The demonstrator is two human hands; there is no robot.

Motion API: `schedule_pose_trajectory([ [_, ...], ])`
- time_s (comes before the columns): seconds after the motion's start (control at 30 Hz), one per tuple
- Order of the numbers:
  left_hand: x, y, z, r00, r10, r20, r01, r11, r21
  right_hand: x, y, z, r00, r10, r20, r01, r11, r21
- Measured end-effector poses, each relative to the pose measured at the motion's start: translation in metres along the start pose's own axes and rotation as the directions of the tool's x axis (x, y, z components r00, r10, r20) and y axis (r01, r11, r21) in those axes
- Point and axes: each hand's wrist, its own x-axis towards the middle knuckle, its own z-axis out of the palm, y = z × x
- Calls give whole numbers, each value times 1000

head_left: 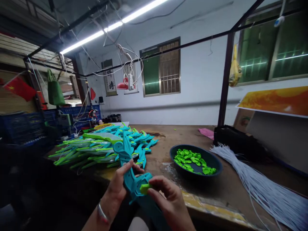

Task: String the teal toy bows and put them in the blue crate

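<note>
The table (235,189) fills the lower half of the frame, brown and worn, with yellow tape along its near edge. On it, at left of centre, lies 1 heap of teal and green toy parts (103,146), too many and too overlapped for me to count. At lower right runs 1 bundle of white cords (262,186), fanned toward the corner, again beyond counting. Between them sits 1 dark bowl (196,159) holding many small green pieces (191,159), packed too close to number. Behind the bowl, 1 pink scrap (206,132) lies flat beside 1 black bag (234,141).

On the far wall at upper left hangs 1 scroll (110,78) with 2 large Chinese characters; the lower one looks like 搏, the upper I cannot read. 1 green bag (55,89) hangs at far left, near 1 red flag (20,88). 1 yellow bag (235,72) hangs on the post at right.

At bottom centre, my left hand (117,189) has its fingers clamped round 1 teal toy part (132,173), which stands up tilted toward the heap. My right hand (169,199) pinches 1 green clip (145,188) between thumb and forefinger, pressed against the teal part. 1 silver bangle (102,214) circles my left wrist.
</note>
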Motion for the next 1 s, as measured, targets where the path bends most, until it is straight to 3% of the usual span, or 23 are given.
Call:
schedule_pose_trajectory([
  [0.1,-8,-2,-5,999,38,-6,-38,999,14,5,3,10,987,-159,33,162,960,-227],
  [0.23,-15,0,-10,996,93,7,-93,994,51,7,3,19,949,-297,103,314,877,-363],
  [0.37,-19,1,-18,987,157,17,-158,985,76,9,0,23,941,-298,160,338,831,-442],
  [0.5,-20,0,-31,960,257,113,-275,943,190,11,-2,27,931,-290,222,366,750,-551],
  [0.63,-20,2,-40,932,314,179,-354,896,270,12,4,34,923,-332,197,379,680,-628],
  [0.77,-18,6,-46,922,323,212,-378,865,331,11,14,38,928,-345,143,350,673,-652],
  [0.87,-15,5,-51,915,313,255,-376,890,259,11,18,36,964,-252,79,246,746,-619],
  [0.93,-13,3,-53,903,322,285,-387,898,208,13,18,35,988,-75,135,135,840,-525],
  [1.0,-12,-1,-55,893,344,291,-409,890,202,15,18,35,977,74,199,16,909,-417],
])
